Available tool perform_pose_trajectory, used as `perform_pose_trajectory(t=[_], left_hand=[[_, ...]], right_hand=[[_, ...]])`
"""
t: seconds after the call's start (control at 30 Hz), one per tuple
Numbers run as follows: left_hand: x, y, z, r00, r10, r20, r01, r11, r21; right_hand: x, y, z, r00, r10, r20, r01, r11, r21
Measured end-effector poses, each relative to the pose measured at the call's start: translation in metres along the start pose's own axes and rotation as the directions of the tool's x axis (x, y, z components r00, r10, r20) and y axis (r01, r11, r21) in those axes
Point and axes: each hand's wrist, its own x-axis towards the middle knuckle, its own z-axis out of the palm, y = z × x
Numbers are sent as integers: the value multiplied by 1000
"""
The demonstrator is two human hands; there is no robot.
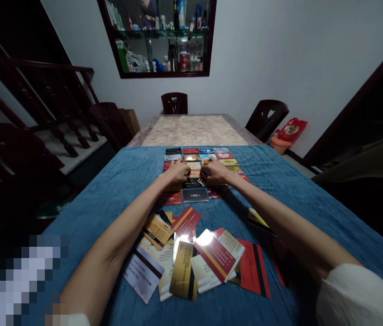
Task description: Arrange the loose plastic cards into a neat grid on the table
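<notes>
Several plastic cards lie in neat rows on a blue cloth (110,190), and both my hands are over the middle of them. My left hand (179,171) has its fingers curled and pressed together at the left edge of a cream-and-orange card (195,170). At that card's right edge is my right hand (214,172), fingers bent inward in the same way. Just below them lies a black card (193,183), its right end partly under my right hand. A dark grey card (196,195) sits in the row nearest me. My hands hide some of the cards.
Between my forearms is a loose, overlapping pile of cards, among them a silver card (144,274), a gold card (183,271) and a red card (254,267). A yellow-and-black card (259,221) lies under my right forearm. Chairs (174,103) stand around the table.
</notes>
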Motion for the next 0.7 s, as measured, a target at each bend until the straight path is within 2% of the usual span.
perform_pose_trajectory(t=[0.4,0.57,0.7], left_hand=[[-6,6,-8,1000,11,-21,-12,999,-29],[-16,11,-12,995,35,-93,-38,999,-29],[-30,16,-17,988,60,-142,-64,998,-26]], right_hand=[[-5,0,-7,1000,4,-16,-4,1000,-3],[-14,-10,-15,999,11,-52,-10,1000,17],[-24,-21,-18,992,-37,-118,44,997,61]])
